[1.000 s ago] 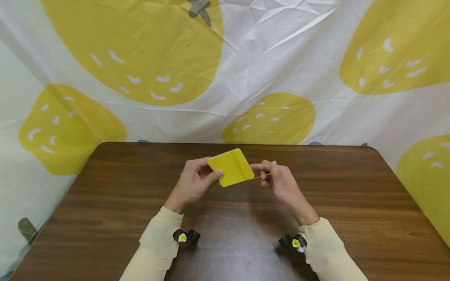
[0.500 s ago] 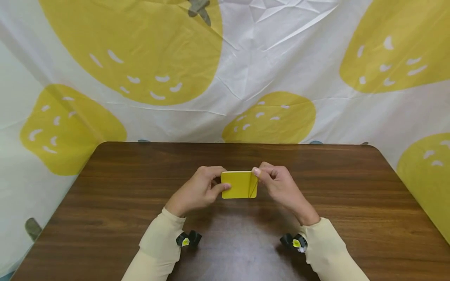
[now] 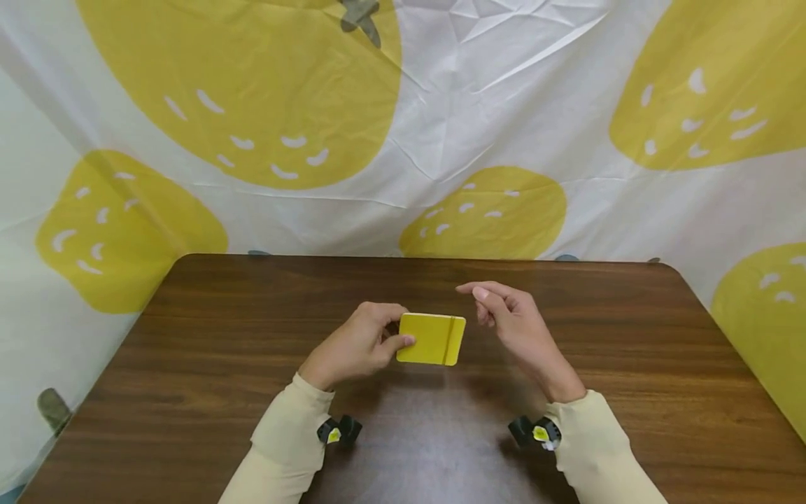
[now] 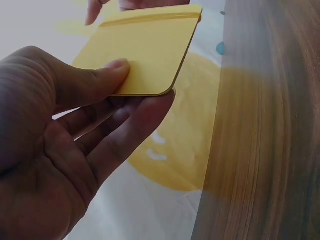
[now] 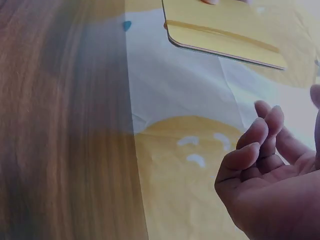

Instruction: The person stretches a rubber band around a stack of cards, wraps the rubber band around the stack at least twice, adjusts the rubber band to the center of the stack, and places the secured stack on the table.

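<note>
A small yellow notebook (image 3: 425,339) is held up above the table, its cover closed. My left hand (image 3: 360,343) pinches its left edge, thumb on the cover and fingers behind. Across the far end of the cover runs a yellow elastic band (image 4: 150,18), lying flat in the left wrist view. My right hand (image 3: 513,322) is apart from the notebook, up and to its right, with the index finger stretched out and the others loosely bent. In the right wrist view its fingers (image 5: 250,140) hold nothing, and the notebook's banded end (image 5: 225,37) shows above them.
Beneath both hands is a dark brown wooden table (image 3: 220,392) with rounded far corners. A white cloth (image 3: 302,224) printed with large yellow fruit hangs behind it and along the sides. Each wrist wears a small black camera (image 3: 340,430).
The right hand has pulled the elastic band over the notebook's cover, let it go and moved away to the right. The notebook has turned from tilted to nearly level.
</note>
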The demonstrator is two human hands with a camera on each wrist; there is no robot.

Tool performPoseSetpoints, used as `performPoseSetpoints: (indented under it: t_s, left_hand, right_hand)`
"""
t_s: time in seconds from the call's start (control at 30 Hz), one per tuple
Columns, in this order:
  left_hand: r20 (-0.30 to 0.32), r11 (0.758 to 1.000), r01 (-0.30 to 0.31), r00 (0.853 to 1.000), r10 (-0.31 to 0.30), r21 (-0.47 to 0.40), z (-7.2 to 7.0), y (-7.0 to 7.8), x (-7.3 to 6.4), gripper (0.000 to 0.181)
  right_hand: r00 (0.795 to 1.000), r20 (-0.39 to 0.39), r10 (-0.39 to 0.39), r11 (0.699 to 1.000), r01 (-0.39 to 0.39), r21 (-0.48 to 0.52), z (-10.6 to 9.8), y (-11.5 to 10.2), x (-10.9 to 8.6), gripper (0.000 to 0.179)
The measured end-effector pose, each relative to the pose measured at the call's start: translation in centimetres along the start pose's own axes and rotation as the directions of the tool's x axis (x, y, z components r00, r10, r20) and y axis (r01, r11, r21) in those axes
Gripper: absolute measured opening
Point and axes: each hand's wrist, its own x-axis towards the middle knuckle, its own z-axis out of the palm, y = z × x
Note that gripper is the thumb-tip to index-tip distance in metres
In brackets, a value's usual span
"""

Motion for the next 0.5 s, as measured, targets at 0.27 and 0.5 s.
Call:
performPoseSetpoints:
  t_s: [0.27, 0.5]
  left_hand:
    - [-0.072, 0.999, 0.019, 0.997, -0.022, -0.032, 0.2, 0.4, 0.4, 0.008]
    - [-0.109, 1.0, 0.01, 0.994, -0.012, -0.018, 0.4, 0.9, 0.7, 0.009]
  right_hand:
    - [0.995, 0.032, -0.093, 0.996, 0.093, 0.001, -1.3, -0.1, -0.6, 0.02]
    - [0.972, 0.044, -0.232, 0.972, 0.23, 0.048, -1.1, -0.6, -0.9, 0.016]
